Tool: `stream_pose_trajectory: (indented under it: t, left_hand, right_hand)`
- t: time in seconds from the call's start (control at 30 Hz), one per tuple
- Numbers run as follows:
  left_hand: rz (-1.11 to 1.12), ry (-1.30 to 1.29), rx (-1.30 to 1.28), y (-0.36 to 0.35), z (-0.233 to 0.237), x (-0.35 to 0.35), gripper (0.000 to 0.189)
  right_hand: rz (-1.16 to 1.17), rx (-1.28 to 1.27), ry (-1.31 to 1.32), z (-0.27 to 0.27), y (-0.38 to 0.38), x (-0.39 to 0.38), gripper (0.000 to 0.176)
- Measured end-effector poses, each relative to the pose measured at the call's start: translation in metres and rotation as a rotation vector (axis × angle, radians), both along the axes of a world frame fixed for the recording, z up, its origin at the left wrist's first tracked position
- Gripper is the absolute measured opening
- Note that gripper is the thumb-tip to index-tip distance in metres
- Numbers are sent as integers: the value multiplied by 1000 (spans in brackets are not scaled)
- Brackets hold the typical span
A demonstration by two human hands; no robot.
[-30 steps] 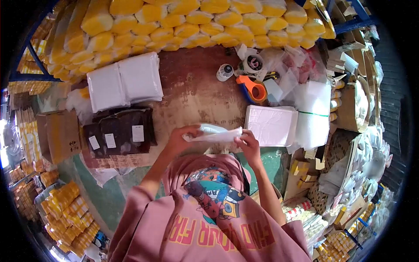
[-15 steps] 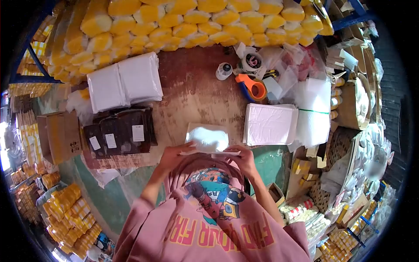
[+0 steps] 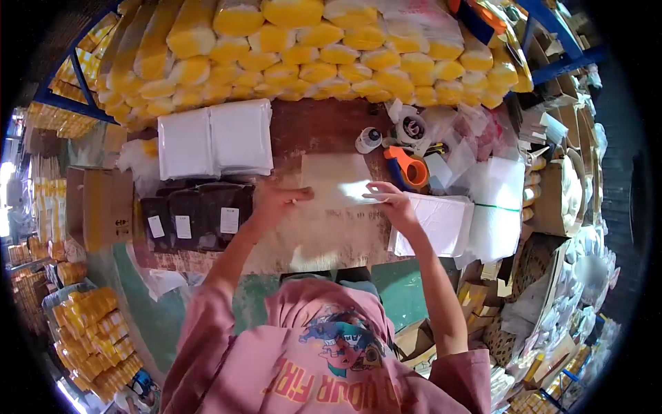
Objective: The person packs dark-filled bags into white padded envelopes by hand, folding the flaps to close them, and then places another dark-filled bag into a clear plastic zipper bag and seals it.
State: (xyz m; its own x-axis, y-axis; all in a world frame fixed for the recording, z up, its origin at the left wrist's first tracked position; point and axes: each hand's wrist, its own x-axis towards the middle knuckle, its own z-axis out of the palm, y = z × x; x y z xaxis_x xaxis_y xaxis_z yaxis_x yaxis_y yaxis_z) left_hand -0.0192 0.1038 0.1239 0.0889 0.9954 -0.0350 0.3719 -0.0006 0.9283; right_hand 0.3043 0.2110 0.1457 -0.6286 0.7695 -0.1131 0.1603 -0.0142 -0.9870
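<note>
Between my hands, above the wooden table (image 3: 303, 238), is a thin, pale, translucent sheet or bag (image 3: 336, 176), with a bright glare near its right side. My left hand (image 3: 283, 201) pinches its left edge, and my right hand (image 3: 392, 200) pinches its right edge. Just right of my right hand lies a stack of white flat packets (image 3: 436, 222). Dark packets with white labels (image 3: 200, 215) lie to the left of my left hand.
White packets (image 3: 215, 140) are stacked at the back left. An orange and blue tape dispenser (image 3: 412, 170), a small bottle (image 3: 369, 140) and a white wrapped bundle (image 3: 498, 207) are at the right. Yellow-and-white rolls (image 3: 300, 55) line the back.
Both hands have moved forward, away from my body and over the table. The pale sheet between them has moved forward too and looks more spread out. The view has shifted slightly.
</note>
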Motion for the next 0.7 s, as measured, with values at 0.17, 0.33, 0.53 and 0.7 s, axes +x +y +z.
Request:
stream_pose_trajectory:
  t: [0.17, 0.33, 0.53, 0.7]
  left_hand:
    - [4, -127, -122, -49, -51, 21, 44]
    - [72, 30, -85, -118, -117, 49, 43]
    - [167, 335, -88, -170, -110, 80, 35]
    - [352, 294, -165, -207, -127, 93, 23]
  right_hand:
    - [45, -56, -302, -109, -52, 31, 19]
    - [-104, -566, -30, -156, -118, 38, 30]
    - [-20, -628, -246, -148, -140, 56, 38]
    - [-180, -862, -101, -134, -145, 58, 29]
